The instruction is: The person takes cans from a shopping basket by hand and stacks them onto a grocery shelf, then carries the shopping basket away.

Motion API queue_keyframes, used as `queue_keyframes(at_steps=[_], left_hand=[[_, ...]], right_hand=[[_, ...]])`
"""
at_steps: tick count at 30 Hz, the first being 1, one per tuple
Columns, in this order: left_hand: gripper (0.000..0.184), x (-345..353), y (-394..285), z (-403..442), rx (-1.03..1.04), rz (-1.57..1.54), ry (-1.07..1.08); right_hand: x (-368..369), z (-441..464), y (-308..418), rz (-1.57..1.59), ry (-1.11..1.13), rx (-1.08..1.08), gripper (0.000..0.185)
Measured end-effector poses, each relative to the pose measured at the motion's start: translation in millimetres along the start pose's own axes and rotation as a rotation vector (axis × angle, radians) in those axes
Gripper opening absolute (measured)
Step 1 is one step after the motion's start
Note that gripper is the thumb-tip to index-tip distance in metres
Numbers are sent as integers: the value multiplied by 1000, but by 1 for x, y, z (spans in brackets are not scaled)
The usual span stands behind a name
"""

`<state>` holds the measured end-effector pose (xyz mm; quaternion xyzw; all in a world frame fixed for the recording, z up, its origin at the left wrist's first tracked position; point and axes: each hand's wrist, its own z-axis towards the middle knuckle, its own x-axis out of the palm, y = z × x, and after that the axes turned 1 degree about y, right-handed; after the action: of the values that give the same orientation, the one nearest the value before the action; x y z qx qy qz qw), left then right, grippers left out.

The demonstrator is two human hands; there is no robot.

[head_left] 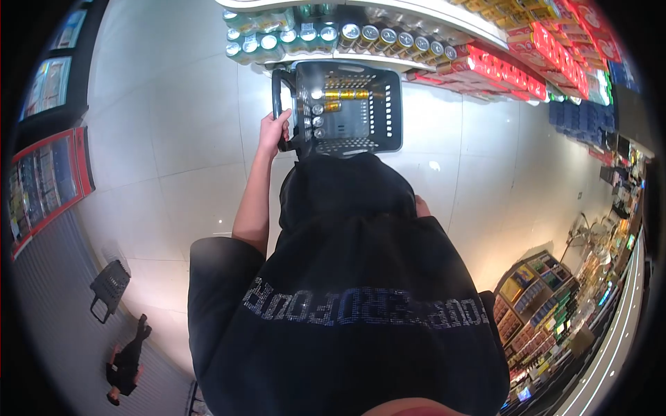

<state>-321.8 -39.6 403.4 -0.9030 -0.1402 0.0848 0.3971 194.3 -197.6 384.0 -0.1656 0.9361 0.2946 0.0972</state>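
Note:
My left hand (275, 132) is closed around the black handle (279, 93) of a dark grey shopping basket (386, 142). The basket has slotted walls and stands in front of me, beside the lower shelf. Inside it are several cans, some with yellow sides (343, 93) and silver tops, grouped toward the handle side. Only a small part of my right hand (421, 206) shows at the right edge of my black shirt; its fingers are hidden behind my body.
Shelves ahead hold green-wrapped packs (267, 45), gold cans (388, 41) and red boxes (489, 66). A red-framed fridge (45, 180) stands left. Behind it are another dark basket (109, 283) and a person in black (126, 364). A stocked display (531, 298) stands right, on pale tiles (166, 132).

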Motion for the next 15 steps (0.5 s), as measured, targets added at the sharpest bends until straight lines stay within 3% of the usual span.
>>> queue_keyframes(at_steps=[4, 6, 8, 10, 15], left_hand=[[34, -25, 35, 30, 5, -63, -56], [34, -33, 34, 28, 24, -48, -38], [35, -17, 19, 11, 127, 42, -139], [31, -8, 15, 9, 159, 25, -253], [32, -10, 12, 3, 152, 89, -277]], right_hand=[[-23, 78, -75, -10, 101, -74, 30], [-13, 52, -23, -249, 27, -128, 31], [-19, 88, -24, -345, 350, -60, 36], [-5, 75, -18, -44, 157, -73, 34], [-16, 86, -39, -93, 265, -122, 32]])
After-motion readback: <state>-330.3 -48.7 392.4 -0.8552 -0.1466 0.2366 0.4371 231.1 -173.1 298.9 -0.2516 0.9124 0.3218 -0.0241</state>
